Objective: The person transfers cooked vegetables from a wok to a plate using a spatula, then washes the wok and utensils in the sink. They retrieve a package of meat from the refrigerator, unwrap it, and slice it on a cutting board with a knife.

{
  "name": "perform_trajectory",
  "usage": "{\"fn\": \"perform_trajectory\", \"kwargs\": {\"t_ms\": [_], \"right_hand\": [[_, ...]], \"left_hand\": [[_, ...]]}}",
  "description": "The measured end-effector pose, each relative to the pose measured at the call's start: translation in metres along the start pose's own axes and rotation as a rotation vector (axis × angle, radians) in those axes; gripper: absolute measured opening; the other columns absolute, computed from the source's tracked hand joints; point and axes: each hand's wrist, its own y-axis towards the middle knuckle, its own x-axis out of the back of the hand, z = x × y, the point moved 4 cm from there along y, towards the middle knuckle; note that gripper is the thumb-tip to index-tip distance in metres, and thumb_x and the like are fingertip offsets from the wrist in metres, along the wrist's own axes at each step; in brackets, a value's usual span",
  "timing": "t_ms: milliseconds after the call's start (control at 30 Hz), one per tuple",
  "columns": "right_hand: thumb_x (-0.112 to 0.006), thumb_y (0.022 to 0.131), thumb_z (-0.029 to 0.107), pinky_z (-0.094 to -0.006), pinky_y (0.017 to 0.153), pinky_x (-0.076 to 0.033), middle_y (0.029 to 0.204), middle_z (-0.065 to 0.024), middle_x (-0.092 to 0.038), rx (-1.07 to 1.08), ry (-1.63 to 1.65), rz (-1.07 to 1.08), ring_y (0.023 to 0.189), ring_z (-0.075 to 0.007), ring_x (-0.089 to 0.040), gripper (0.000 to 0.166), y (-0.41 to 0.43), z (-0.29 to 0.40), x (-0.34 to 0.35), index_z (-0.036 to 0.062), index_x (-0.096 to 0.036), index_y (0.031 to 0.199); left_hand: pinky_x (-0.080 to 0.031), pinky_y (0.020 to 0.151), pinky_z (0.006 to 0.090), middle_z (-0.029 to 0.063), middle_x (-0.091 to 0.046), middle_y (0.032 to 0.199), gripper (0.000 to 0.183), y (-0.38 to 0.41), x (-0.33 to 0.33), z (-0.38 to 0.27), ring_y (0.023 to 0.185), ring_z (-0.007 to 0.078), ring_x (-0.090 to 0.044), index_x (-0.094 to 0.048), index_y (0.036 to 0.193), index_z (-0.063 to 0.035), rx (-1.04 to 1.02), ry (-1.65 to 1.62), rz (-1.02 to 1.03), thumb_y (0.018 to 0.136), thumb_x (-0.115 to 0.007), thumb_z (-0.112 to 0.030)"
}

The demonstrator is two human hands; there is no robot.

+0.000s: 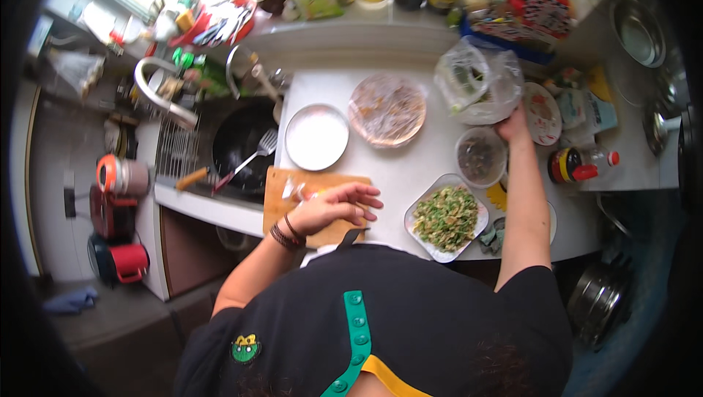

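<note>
My left hand (pixel 335 207) hovers over a wooden cutting board (pixel 277 188), its fingers apart and nothing in them. A small clear wrapper (pixel 294 189) with something orange lies on the board, partly behind that hand. My right hand (pixel 513 124) reaches far forward to the lower right edge of a clear plastic bag (pixel 497 86) with green vegetables inside; its fingers are partly hidden at the bag, so a grip cannot be made out. Just below it stands a clear round tub (pixel 480 157) of dark food. Nearer me is a square white dish (pixel 446 218) of chopped greens.
A white round dish (pixel 317 137) and a film-covered bowl (pixel 388 110) stand mid-counter. At left, a black wok (pixel 241 136) holding a slotted spatula (pixel 266 144) sits in the sink. A red-capped bottle (pixel 574 165), a patterned plate (pixel 542 113) and a blue tray (pixel 505 45) of packets are at right.
</note>
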Motion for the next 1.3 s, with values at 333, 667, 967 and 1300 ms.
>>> {"fn": "perform_trajectory", "kwargs": {"t_ms": [333,667,967,1300], "right_hand": [[-0.034,0.080,0.073,-0.0460,0.095,-0.038,0.132,-0.0124,-0.045,-0.244,-0.387,-0.130,0.118,-0.0321,-0.044,0.079,-0.042,-0.006,-0.034,0.0161,-0.038,0.135],[-0.041,0.089,0.051,-0.0456,0.086,-0.040,0.130,-0.0112,-0.045,0.248,-0.569,-0.594,0.113,-0.0274,-0.046,0.055,-0.089,-0.001,-0.074,0.0125,-0.045,0.128],[-0.068,0.080,0.019,-0.0294,0.081,-0.048,0.124,-0.0104,-0.046,0.490,-1.354,0.570,0.090,-0.0175,-0.059,0.068,-0.216,-0.291,-0.194,0.0067,-0.033,0.137],[-0.046,0.095,0.023,-0.0279,0.062,-0.051,0.089,-0.0068,-0.065,-0.048,-0.505,0.177,0.079,-0.0161,-0.063,0.022,-0.213,-0.353,-0.264,0.0082,-0.053,0.110]], "left_hand": [[-0.051,0.076,0.0286,0.0106,-0.060,0.111,0.034,-0.126,0.103,0.031,0.094,0.0185,-0.063,-0.049,0.119,-0.0049,-0.181,-0.099,-0.764,0.085,-0.049,-0.010],[-0.048,0.082,0.0319,0.0144,-0.056,0.113,0.059,-0.102,0.173,0.144,0.100,0.0216,-0.057,-0.041,0.126,0.0027,-0.076,0.572,-1.162,0.078,-0.068,-0.018],[-0.045,0.056,0.0221,-0.0009,-0.062,0.089,0.033,-0.063,0.170,0.135,0.073,0.0095,-0.058,-0.056,0.108,-0.0103,0.082,0.143,-0.763,0.080,-0.065,-0.026],[-0.046,0.056,0.0247,0.0027,-0.062,0.093,0.026,-0.138,0.195,0.131,0.076,0.0112,-0.058,-0.057,0.105,-0.0087,-0.156,-0.431,-0.515,0.080,-0.058,-0.018]]}}
